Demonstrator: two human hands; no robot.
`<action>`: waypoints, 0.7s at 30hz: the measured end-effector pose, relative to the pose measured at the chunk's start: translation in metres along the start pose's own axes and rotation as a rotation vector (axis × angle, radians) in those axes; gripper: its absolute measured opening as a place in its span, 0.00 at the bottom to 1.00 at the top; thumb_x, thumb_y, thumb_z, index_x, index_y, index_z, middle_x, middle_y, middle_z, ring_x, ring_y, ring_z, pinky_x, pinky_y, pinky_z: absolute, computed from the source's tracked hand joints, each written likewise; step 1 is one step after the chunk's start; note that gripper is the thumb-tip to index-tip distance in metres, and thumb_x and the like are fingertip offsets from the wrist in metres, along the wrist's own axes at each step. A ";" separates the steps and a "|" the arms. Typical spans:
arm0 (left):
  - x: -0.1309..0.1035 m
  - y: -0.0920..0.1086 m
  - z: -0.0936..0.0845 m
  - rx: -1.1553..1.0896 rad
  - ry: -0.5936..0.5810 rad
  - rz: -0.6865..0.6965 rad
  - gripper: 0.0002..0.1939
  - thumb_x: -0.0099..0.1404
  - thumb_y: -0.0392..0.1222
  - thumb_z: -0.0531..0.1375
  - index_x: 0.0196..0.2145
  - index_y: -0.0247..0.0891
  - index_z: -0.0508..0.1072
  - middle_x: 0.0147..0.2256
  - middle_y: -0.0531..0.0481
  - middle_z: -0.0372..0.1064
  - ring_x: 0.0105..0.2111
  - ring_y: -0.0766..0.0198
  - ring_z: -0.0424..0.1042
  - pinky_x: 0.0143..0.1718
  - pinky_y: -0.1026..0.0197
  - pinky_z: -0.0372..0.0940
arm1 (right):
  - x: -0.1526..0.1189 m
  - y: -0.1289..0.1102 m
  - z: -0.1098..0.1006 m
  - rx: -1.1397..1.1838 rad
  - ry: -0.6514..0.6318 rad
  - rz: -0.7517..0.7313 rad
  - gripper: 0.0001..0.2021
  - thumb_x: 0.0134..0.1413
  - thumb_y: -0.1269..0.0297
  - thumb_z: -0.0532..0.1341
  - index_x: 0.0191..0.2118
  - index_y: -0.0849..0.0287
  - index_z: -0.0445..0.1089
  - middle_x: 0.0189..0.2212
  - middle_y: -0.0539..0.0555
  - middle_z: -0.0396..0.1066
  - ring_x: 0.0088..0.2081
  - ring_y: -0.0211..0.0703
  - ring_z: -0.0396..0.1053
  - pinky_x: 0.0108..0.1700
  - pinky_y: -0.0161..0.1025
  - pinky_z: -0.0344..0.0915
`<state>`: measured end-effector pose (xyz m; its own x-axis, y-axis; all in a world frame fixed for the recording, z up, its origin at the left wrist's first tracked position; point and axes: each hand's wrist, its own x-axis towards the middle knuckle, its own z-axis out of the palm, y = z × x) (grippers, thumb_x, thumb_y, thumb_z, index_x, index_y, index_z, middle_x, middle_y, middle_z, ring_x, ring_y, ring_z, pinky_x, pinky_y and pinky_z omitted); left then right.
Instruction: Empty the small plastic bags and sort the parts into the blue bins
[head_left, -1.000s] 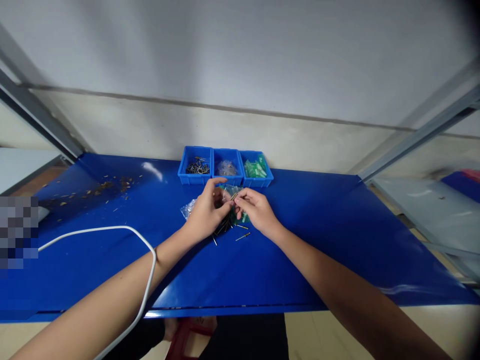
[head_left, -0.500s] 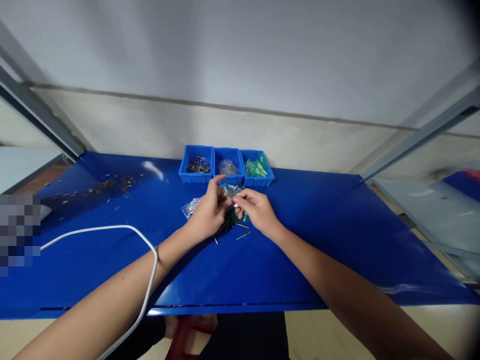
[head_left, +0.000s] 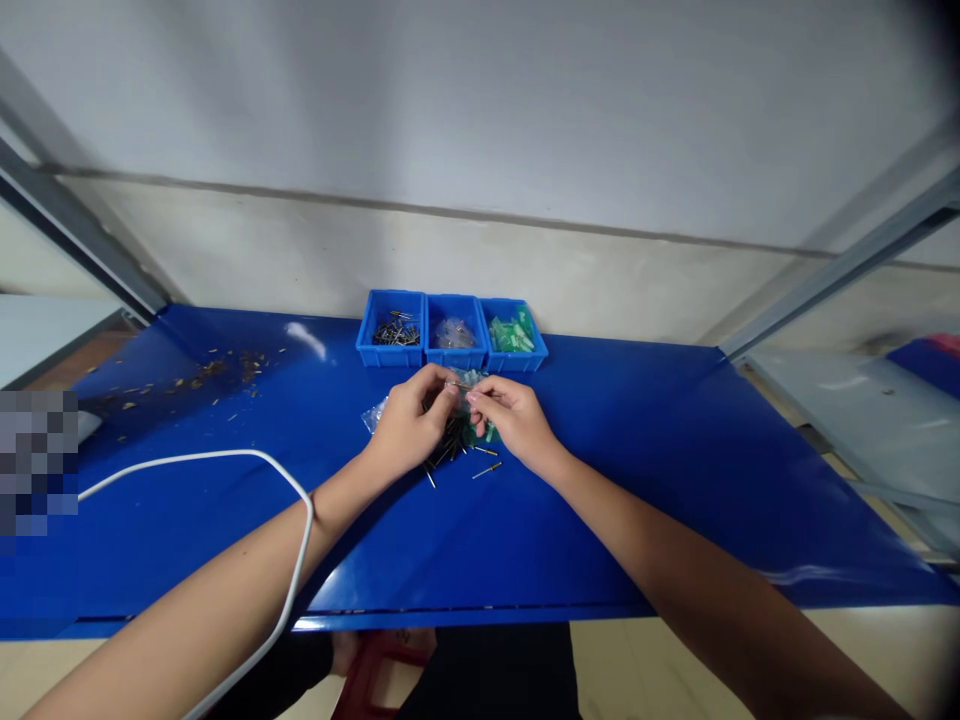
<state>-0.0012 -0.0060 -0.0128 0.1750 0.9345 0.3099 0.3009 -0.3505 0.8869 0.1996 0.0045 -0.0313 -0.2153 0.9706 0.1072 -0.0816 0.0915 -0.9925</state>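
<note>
My left hand [head_left: 409, 420] is closed, its thumb and fingertips pinching one end of a thin metal rod [head_left: 460, 385]. At the rod's other end, my right hand [head_left: 514, 415] pinches with thumb and forefinger; its exact tip is too small to make out. Beneath the hands lies a heap of dark thin rods [head_left: 451, 440], partly covered by my left hand. Some green plastic pieces [head_left: 491, 433] show under my right fingers. Clear plastic [head_left: 373, 412] sticks out left of my left hand. One loose rod with a gold-coloured part [head_left: 487, 470] lies nearer to me.
Three blue bins stand behind my hands: one with metal rods [head_left: 396, 332], one with clear plastic pieces [head_left: 454, 335], one with green pieces [head_left: 513, 333]. Brown debris [head_left: 214, 370] is scattered at the left. A white cable [head_left: 225, 455] loops over my left forearm.
My left thumb and forefinger have come down from a raised, spread pose and now pinch the rod. My right hand has hardly moved.
</note>
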 end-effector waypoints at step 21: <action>0.000 0.006 -0.002 -0.136 -0.021 -0.055 0.12 0.73 0.50 0.70 0.41 0.38 0.87 0.33 0.48 0.84 0.31 0.61 0.78 0.32 0.61 0.69 | 0.005 0.009 -0.003 0.167 0.061 0.011 0.16 0.57 0.46 0.79 0.38 0.54 0.86 0.35 0.56 0.85 0.35 0.51 0.84 0.28 0.41 0.80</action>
<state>-0.0011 -0.0077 -0.0070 0.1817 0.9501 0.2535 0.1815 -0.2858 0.9409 0.2004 0.0110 -0.0395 -0.1579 0.9836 0.0871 -0.2410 0.0472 -0.9694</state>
